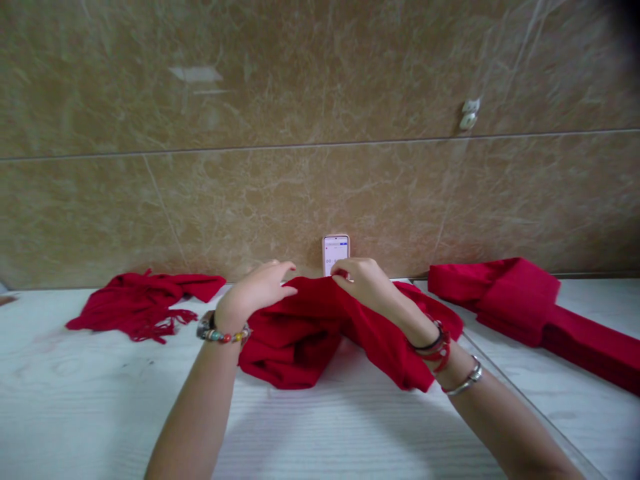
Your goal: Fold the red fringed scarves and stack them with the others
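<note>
A bunched red scarf (305, 340) lies in loose folds on the white table in front of me, its upper edge raised near the wall. My right hand (365, 277) has its fingers curled together at that upper edge, pinching the fabric; the fingertips are partly hidden. On the other side, my left hand (260, 287) hovers at the scarf's upper left, thumb and fingers apart with nothing between them. Bracelets circle both wrists.
A phone (335, 250) with a lit screen leans against the tiled wall (300, 187). To the left lies a crumpled red scarf with fringe (135, 307). A long folded red cloth (520, 300) rests at the right, past a seam in the table (280, 433).
</note>
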`<state>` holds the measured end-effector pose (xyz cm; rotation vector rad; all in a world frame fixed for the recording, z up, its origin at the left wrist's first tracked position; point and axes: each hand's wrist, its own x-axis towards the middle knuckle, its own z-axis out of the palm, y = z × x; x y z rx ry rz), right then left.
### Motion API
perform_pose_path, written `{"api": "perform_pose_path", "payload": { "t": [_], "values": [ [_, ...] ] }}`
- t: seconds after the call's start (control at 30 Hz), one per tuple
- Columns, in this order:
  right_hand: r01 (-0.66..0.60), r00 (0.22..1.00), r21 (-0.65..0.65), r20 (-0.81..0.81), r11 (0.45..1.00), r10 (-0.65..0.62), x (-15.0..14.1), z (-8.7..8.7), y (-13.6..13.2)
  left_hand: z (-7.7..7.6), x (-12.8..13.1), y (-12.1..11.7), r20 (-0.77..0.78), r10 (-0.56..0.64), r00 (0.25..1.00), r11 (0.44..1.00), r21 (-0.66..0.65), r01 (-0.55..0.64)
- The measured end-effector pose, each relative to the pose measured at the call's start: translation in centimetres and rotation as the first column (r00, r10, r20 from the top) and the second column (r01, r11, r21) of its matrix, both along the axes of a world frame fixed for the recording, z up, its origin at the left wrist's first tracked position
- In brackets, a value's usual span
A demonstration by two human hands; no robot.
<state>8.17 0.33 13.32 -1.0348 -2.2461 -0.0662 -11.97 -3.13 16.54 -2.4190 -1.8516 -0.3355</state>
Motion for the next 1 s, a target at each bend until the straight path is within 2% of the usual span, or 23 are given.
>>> {"api": "perform_pose_path", "payload": {
  "t": [0.07, 0.1, 0.17, 0.27, 0.33, 0.47, 0.57, 0.67, 0.73, 0.8, 0.87, 0.93, 1.0],
  "values": [
    [-0.026, 1.0, 0.002, -0.011, 1.0, 0.026, -0.3, 0.0, -0.3, -0.8, 1.9, 0.6, 0.081, -0.186, 0.979, 0.982, 0.008, 0.186],
    [-0.023, 1.0, 0.003, -0.016, 1.0, 0.023, -0.3, 0.0, -0.4, -1.1, 2.7, 0.9, 0.125, -0.229, 0.965, 0.973, 0.004, 0.23],
    [0.004, 1.0, -0.004, -0.026, 1.0, -0.004, -0.3, 0.0, -0.5, -1.3, 3.5, 1.3, 0.194, -0.238, 0.952, 0.971, 0.03, 0.237],
    [0.037, 0.999, -0.043, -0.025, 0.998, -0.038, -0.3, -0.1, -0.4, -0.8, 3.1, 1.2, 0.251, -0.185, 0.95, 0.981, 0.107, 0.163],
    [0.006, 1.0, -0.069, -0.027, 0.998, -0.008, -0.6, -0.4, -0.4, -0.4, 2.7, 0.9, 0.261, -0.153, 0.953, 0.983, 0.136, 0.121],
    [-0.058, 0.997, -0.06, -0.049, 0.997, 0.055, -1.7, -1.1, -0.7, -0.2, 2.6, 0.5, 0.194, -0.105, 0.975, 0.983, 0.166, 0.073],
    [0.067, 0.995, -0.034, 0.082, 0.997, -0.064, -2.3, -1.2, -1.1, -0.2, 2.7, 0.4, 0.125, -0.042, 0.991, 0.983, 0.185, 0.018],
    [0.214, 0.953, 0.041, 0.21, 0.976, -0.218, -2.3, -1.0, -1.6, 0.2, 2.0, 0.1, 0.045, 0.078, 0.996, 0.975, 0.206, -0.085],
    [0.248, 0.937, 0.092, 0.23, 0.964, -0.263, -2.3, -0.8, -1.9, 0.4, 1.2, -0.2, -0.011, 0.152, 0.988, 0.975, 0.165, -0.148],
    [0.233, 0.934, 0.116, 0.248, 0.965, -0.256, -2.5, -0.6, -2.2, 0.5, 0.6, -0.3, -0.064, 0.198, 0.978, 0.977, 0.096, -0.191],
    [0.191, 0.936, 0.084, 0.285, 0.978, -0.208, -2.7, -0.6, -2.5, 0.4, 0.5, -0.3, -0.084, 0.14, 0.987, 0.99, 0.039, -0.138],
    [0.165, 0.936, 0.024, 0.313, 0.986, -0.165, -2.9, -0.7, -2.7, 0.0, 0.8, 0.0, -0.063, -0.022, 0.998, 0.999, -0.028, 0.02],
    [0.183, 0.934, -0.005, 0.313, 0.983, -0.172, -3.0, -0.8, -2.8, -0.4, 1.4, 0.4, -0.01, -0.172, 0.985, 0.982, -0.085, 0.17]
  ]
}}
